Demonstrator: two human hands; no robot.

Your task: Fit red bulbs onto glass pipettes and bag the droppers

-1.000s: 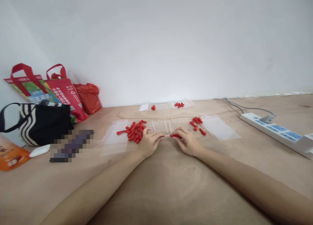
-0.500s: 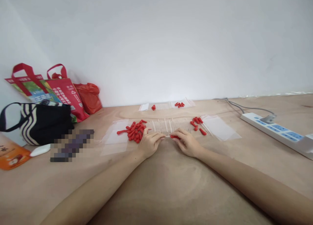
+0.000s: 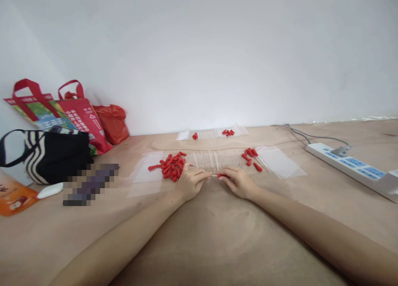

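My left hand (image 3: 191, 183) pinches a thin clear dropper tube (image 3: 214, 176), which lies level between my two hands. On its right end, my right hand (image 3: 239, 182) has its fingers closed around a red rubber bulb (image 3: 220, 175), mostly covered by them. Whether the tube sits inside the bulb I cannot tell. Just beyond my fingers, a row of thin clear tubes (image 3: 214, 159) lies side by side. A pile of red rubber bulbs (image 3: 171, 166) is beside my left hand. Past my right hand lie several red-bulbed droppers (image 3: 257, 167).
Flat clear plastic bags (image 3: 281, 162) lie at both sides of the tubes. Farther back, another bag holds small red bulbs (image 3: 228, 133). A power strip (image 3: 351, 166) with a cable is at right. Shopping bags (image 3: 83, 120) and a black striped bag (image 3: 62, 157) stand at left.
Both hands stay nearly in place. My right fingers have shifted slightly around the red bulb, and a bit more of the tube shows between my hands.
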